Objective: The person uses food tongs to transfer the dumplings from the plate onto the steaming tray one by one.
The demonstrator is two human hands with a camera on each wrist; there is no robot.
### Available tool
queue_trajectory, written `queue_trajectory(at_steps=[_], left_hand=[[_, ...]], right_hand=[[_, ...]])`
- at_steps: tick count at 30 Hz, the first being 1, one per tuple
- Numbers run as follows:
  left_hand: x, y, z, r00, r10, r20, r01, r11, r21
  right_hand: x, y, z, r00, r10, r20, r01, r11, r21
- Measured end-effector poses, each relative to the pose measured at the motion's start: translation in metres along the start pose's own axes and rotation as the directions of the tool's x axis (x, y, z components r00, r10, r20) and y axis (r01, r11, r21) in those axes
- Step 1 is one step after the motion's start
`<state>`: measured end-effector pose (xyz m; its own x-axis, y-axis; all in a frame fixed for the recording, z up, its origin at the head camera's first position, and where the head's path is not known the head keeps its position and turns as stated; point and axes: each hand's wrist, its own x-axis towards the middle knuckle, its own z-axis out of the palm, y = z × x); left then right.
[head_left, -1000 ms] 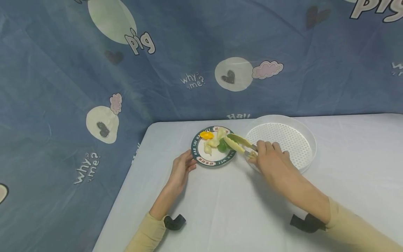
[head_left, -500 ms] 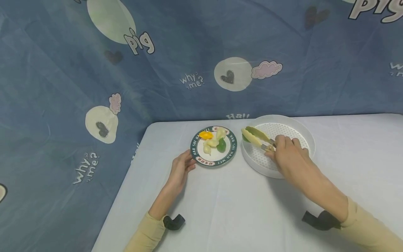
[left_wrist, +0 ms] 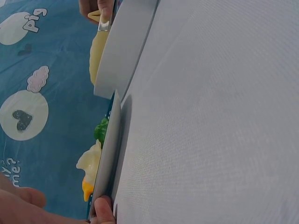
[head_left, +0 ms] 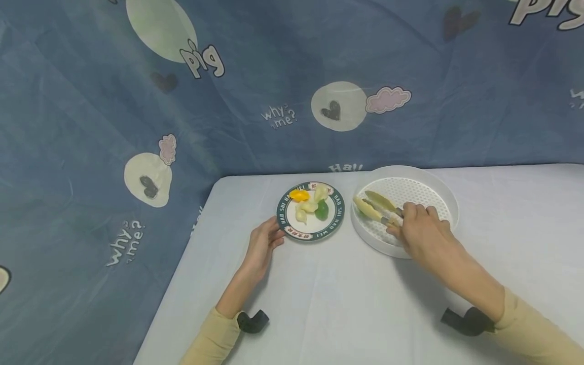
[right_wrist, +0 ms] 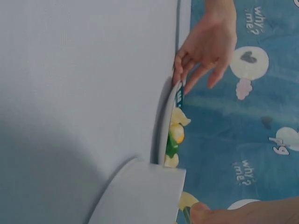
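My right hand [head_left: 424,230] grips tongs [head_left: 380,208] with pale yellow tips, held low over a round white steamer tray [head_left: 449,195] with a perforated base. The tong tips are spread apart; a bit of green [head_left: 362,217] shows beneath them, mostly hidden. To the left, my left hand [head_left: 263,246] holds the near-left rim of a small plate [head_left: 282,215] with a green lettered border. On that plate lie an orange dumpling [head_left: 299,195], a green dumpling [head_left: 321,210] and several whitish dumplings [head_left: 321,192]. In the left wrist view, a finger [left_wrist: 103,210] touches the plate's rim.
A white cloth [head_left: 337,304] covers the table, and a blue printed curtain [head_left: 255,66] hangs behind it and along its left side. Plate and tray stand close together near the back edge. Dark wrist mounts [head_left: 253,322] sit on both forearms.
The tongs moved right from the plate to over the tray, carrying a green dumpling. Their tips have since spread and the green sits beneath them. My left hand stayed at the plate.
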<state>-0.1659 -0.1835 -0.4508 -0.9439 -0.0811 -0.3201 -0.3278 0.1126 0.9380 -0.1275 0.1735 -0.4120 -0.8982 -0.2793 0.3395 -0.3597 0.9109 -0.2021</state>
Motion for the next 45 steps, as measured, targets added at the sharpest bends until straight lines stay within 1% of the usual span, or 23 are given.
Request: queue_trajectory(at_steps=[5,10,13,17,20,22,28,33,39,45], left_hand=[[0.000,0.000,-0.001,1.000,0.001,-0.001,-0.001,1.000,0.009],[0.000,0.000,0.000,1.000,0.000,0.001,0.000,1.000,0.012],[0.000,0.001,0.000,1.000,-0.001,0.000,0.001,1.000,0.014],[0.000,0.002,0.000,1.000,0.003,-0.002,-0.003,1.000,0.010],[0.000,0.002,-0.001,1.000,0.006,-0.001,-0.006,1.000,0.010],[0.000,0.002,-0.001,1.000,0.004,-0.001,-0.004,1.000,0.011],[0.001,0.001,-0.001,1.000,0.005,0.006,-0.005,1.000,0.001],[0.002,0.000,-0.001,1.000,0.006,0.014,-0.005,1.000,-0.015],[0.003,0.000,0.000,1.000,0.000,0.013,0.000,1.000,-0.017],[0.003,0.000,0.000,1.000,-0.007,0.006,0.007,1.000,-0.022]], right_hand=[[0.001,0.003,-0.003,0.997,0.048,0.052,-0.050,0.998,0.028],[0.002,0.006,-0.007,0.989,0.088,0.117,-0.094,0.994,0.048],[0.004,0.005,-0.011,0.988,0.100,0.121,-0.107,0.993,0.058],[0.005,0.000,-0.014,0.990,0.105,0.097,-0.112,0.991,0.072],[0.007,-0.009,-0.017,0.992,0.096,0.084,-0.103,0.991,0.084],[0.008,-0.015,-0.018,0.992,0.089,0.092,-0.097,0.991,0.089],[0.012,-0.037,-0.019,0.992,0.053,0.115,-0.058,0.998,0.040],[0.016,-0.054,-0.013,0.994,0.004,0.108,-0.002,1.000,-0.017],[0.020,-0.069,-0.004,0.995,-0.022,0.102,0.026,0.999,-0.033],[0.023,-0.077,0.001,0.997,-0.041,0.071,0.045,0.997,-0.059]])
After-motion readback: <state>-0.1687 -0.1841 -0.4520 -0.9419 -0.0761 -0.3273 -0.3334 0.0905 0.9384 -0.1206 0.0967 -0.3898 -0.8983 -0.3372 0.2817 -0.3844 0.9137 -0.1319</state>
